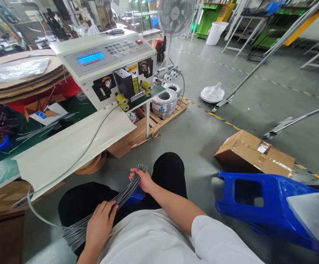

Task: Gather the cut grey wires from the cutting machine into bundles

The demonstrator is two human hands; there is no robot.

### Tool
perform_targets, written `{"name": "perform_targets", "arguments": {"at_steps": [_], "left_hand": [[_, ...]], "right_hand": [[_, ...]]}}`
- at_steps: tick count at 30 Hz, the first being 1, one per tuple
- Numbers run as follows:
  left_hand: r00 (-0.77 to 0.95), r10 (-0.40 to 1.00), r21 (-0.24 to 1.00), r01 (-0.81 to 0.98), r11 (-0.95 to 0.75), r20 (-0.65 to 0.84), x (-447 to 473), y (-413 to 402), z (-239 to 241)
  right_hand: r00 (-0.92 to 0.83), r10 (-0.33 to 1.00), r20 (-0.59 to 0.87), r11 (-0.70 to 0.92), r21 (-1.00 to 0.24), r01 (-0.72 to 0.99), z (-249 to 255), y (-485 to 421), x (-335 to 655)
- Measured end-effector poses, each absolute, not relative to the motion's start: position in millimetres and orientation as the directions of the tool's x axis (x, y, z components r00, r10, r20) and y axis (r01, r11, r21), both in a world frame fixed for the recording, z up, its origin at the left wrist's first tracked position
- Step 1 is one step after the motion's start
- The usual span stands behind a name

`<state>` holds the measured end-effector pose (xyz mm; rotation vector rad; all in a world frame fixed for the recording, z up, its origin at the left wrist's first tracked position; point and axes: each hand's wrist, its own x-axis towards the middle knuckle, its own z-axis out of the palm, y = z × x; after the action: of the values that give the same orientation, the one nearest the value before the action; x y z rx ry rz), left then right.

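I sit with a bundle of cut grey wires (pixel 126 192) lying across my lap. My left hand (pixel 100 223) is closed round the middle of the bundle. My right hand (pixel 141 179) grips the bundle near its far end, fingers wrapped round it. In front of me stands a wire-cutting machine (pixel 107 66) with a blue display. A single grey wire (pixel 93 137) runs out of the machine's yellow rollers, down a white chute (pixel 66 146) and curls toward my left side.
A blue plastic stool (pixel 261 205) lies tipped at my right, with an open cardboard box (pixel 254 154) behind it. Wire spools (pixel 163 102) sit on a wooden pallet by the machine. A standing fan (pixel 176 14) is behind it. Metal poles cross the floor at right.
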<state>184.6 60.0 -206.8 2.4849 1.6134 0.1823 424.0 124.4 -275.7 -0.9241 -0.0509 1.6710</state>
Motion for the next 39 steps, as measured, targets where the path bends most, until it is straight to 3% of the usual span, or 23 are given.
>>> {"name": "perform_targets", "arguments": {"at_steps": [4, 9, 15, 22, 26, 30, 33, 36, 39], "left_hand": [[0.315, 0.949, 0.112, 0.944, -0.310, -0.026, 134.2, 65.5, -207.2], [0.258, 0.966, 0.096, 0.962, -0.256, -0.004, 81.6, 59.2, -213.6], [0.141, 0.985, -0.105, 0.986, -0.130, 0.104, 86.8, 52.6, -221.2], [0.378, 0.922, 0.050, 0.923, -0.382, 0.080, 99.8, 79.0, -211.5], [0.642, 0.759, 0.108, 0.751, -0.651, 0.112, 160.7, 130.9, -120.6], [0.701, 0.622, -0.079, 0.683, -0.726, 0.350, 279.5, 244.5, 40.0], [0.708, 0.549, -0.139, 0.660, -0.738, 0.444, 375.7, 351.3, 133.6], [0.692, 0.661, -0.161, 0.716, -0.679, 0.290, 441.8, 439.5, 166.3], [0.670, 0.704, -0.221, 0.742, -0.633, 0.237, 465.7, 486.6, 158.1]], "right_hand": [[-0.008, 0.862, -0.507, -0.271, -0.446, -0.853, -277.9, 122.6, 425.8], [0.000, 0.877, -0.481, -0.233, -0.423, -0.876, -282.0, 125.5, 424.1], [0.007, 0.857, -0.515, -0.264, -0.451, -0.853, -283.1, 127.4, 421.7], [0.015, 0.848, -0.531, -0.267, -0.451, -0.851, -282.0, 125.2, 422.0], [0.014, 0.862, -0.506, -0.250, -0.448, -0.858, -279.6, 123.2, 419.1], [0.011, 0.870, -0.492, -0.251, -0.464, -0.849, -277.3, 123.7, 415.0], [0.000, 0.863, -0.505, -0.267, -0.457, -0.848, -278.2, 127.2, 415.8], [0.004, 0.860, -0.509, -0.271, -0.464, -0.844, -281.1, 133.4, 423.0], [0.011, 0.856, -0.517, -0.271, -0.466, -0.842, -284.4, 139.9, 434.4]]}}
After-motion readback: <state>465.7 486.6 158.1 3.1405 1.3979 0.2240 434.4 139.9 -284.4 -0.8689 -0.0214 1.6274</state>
